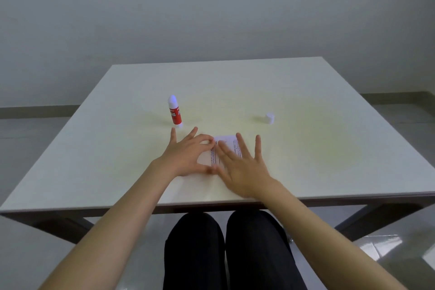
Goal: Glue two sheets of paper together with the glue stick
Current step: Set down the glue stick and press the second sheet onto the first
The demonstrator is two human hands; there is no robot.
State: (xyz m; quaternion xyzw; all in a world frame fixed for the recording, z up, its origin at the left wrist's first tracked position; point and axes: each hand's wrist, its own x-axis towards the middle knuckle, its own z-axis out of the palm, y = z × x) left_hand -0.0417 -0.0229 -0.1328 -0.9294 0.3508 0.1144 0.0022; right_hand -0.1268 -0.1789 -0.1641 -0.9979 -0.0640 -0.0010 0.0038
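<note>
The glue stick (175, 112) label reads "GLUE STICK"; paper (227, 146) print illegible.

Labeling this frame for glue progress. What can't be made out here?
Head view only:
- Paper: mostly covered by left hand and right hand; whether it is one sheet or two stacked cannot be told.
- Glue on the paper: not visible.
- Printed text on the paper: too small and blurred to read.
- Glue stick label: blurred.
- White cap: small, no detail.
</note>
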